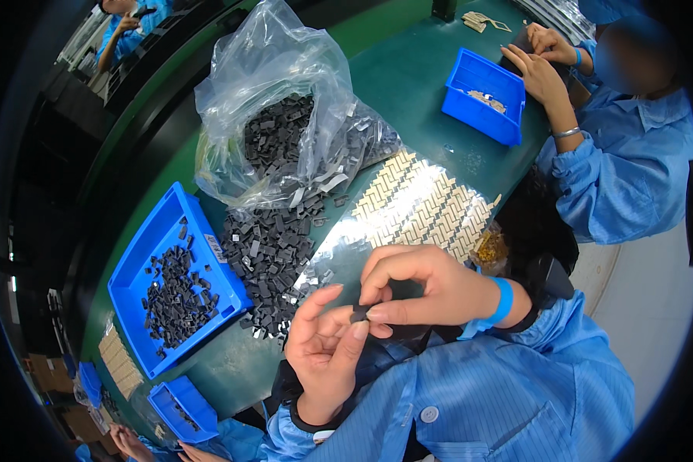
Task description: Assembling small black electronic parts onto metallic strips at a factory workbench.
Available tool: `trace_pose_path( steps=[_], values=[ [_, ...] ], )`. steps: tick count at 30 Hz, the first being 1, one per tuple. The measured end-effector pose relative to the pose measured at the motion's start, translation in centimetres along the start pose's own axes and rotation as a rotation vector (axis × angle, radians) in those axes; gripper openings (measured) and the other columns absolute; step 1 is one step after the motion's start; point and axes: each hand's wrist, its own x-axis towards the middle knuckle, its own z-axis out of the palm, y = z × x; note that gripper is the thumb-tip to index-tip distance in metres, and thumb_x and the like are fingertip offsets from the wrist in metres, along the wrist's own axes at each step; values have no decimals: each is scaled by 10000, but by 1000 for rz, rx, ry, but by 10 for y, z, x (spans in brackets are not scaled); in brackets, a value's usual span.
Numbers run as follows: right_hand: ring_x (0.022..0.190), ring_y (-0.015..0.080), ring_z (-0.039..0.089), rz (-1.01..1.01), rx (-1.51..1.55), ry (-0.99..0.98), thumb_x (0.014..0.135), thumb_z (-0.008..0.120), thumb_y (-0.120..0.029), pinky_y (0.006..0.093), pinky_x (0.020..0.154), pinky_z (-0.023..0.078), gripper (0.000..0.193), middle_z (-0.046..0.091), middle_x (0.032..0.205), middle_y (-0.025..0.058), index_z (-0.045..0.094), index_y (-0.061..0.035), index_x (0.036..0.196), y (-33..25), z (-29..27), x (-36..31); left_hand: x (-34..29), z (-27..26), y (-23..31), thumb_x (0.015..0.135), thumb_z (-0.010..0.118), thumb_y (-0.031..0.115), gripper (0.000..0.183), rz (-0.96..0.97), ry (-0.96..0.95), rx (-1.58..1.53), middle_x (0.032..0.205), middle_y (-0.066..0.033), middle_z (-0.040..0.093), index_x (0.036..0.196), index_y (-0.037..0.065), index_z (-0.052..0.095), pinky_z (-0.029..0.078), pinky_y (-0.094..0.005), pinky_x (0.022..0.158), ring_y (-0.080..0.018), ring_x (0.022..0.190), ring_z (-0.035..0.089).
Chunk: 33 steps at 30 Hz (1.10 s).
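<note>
Both hands raised close over the lap, fingertips meeting: left hand (pixel 327 346) half open with thumb and forefinger curled up to a small dark block (pixel 359 313), right hand (pixel 416 289) pinching that same block from above between thumb and forefinger, other fingers arched clear. Judged well short of finished: just beyond the fingertips, a loose heap of dark blocks (pixel 269 258) spilled on the green table (pixel 408 77), with far more inside the clear plastic bag (pixel 285 123) past it, crumpled and open-mouthed; to the left of the left fingers, a blue tray (pixel 142 254) only partly filled with blocks, a small white label on its near rim. Beyond the right fingers, a shiny sheet of pale pieces in a herringbone pattern (pixel 416 204), and beside it a small bag of yellowish bits (pixel 491 248). Farthest off, a blue bin (pixel 481 96) near a co-worker's hands (pixel 543 65), sleeve blue
</note>
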Motion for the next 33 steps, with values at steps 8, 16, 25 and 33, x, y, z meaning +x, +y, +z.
trace_pose_path(
  steps=[8,16,25,33],
  values=[
    [682,48,497,414,566,-185,813,629,-104,203,622,394,125,569,759,19,565,0,788,-1,-4,2,5,-11,8,852,513,-53,491,-175,-122,124,984,-194,606,1306,-37,328,500,-309,776,-235,845,627],
    [590,49,479,315,-3,-241,804,596,-91,216,522,386,131,554,646,-2,532,-10,723,4,-2,4,6,-4,13,844,525,-59,456,-153,-151,406,976,-183,610,1278,-48,387,498,-268,751,-214,847,627],
    [601,29,492,406,471,-263,860,589,-145,173,545,367,143,550,672,-13,565,-5,878,3,-9,7,10,-12,11,866,520,17,292,-372,-40,-198,959,-208,620,1150,-51,522,552,-327,706,-230,771,646],
    [615,197,541,-288,-326,-64,831,603,-120,293,563,445,125,533,766,76,527,-21,843,16,-4,6,-1,-5,-10,894,482,53,244,-500,140,-746,903,-157,630,1123,15,554,555,-317,712,-203,789,639]
  ],
)
